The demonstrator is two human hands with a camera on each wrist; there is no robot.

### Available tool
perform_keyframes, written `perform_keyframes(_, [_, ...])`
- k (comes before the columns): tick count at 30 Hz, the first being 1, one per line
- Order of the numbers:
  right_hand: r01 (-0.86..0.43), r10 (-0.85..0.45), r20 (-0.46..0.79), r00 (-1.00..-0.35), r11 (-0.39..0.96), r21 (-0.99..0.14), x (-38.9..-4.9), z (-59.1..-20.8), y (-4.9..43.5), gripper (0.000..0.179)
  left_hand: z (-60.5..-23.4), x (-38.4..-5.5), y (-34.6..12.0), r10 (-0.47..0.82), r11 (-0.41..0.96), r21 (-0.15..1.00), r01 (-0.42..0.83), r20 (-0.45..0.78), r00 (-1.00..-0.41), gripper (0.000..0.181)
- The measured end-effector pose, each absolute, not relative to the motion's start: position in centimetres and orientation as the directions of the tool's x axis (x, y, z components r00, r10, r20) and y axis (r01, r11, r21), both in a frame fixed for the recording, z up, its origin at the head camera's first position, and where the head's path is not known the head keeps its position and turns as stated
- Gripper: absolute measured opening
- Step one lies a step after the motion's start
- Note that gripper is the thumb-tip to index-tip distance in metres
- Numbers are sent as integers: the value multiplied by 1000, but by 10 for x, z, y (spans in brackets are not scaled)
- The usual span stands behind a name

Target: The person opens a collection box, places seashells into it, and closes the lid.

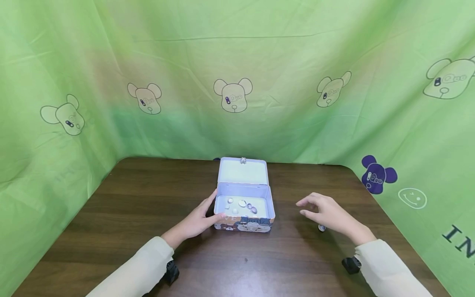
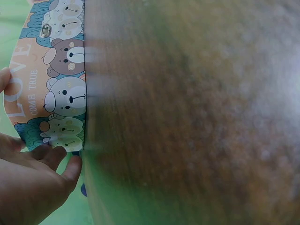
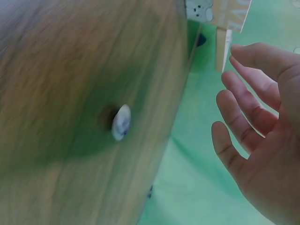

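A tin box [image 1: 243, 225] printed with cartoon bears stands in the middle of the table with its lid [image 1: 243, 171] raised. My left hand [image 1: 196, 220] grips the box at its left side, thumb at the front rim and fingers along the wall; bear faces and the words "LOVE COME TRUE" show in the left wrist view. Several small round shiny pieces [image 1: 242, 203] lie on the box floor. Right of the box, my right hand [image 1: 328, 212] hovers over the table, fingers loosely bent and holding nothing. Beneath it sits one small whitish round piece [image 3: 122, 123], partly covered in the head view.
The brown wooden table [image 1: 148, 194] is bordered by a green curtain [image 1: 185, 123] with bear-head prints at the back and both sides. A metal clasp [image 1: 243, 160] sticks up at the lid's top edge. Dark wrist devices [image 1: 351, 265] hang under the pale sleeves.
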State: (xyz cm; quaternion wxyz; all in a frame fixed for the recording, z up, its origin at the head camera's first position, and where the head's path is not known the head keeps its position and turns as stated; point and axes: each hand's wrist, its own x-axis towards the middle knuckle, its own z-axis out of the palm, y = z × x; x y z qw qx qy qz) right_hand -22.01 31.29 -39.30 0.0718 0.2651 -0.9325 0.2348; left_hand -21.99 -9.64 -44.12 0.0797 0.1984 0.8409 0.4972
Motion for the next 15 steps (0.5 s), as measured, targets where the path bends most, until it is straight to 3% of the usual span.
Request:
perform_keyframes(6, [-506,-452,229,-862,744,-437,-214,-400,327,19,-442,-220,-96,408,428,870,244,54,-911,86])
perform_keyframes(15, [-492,-439,222,-871,774,-399,-207,-412,347,20,-442,-221,-96,412,427,868,254,64,-909,86])
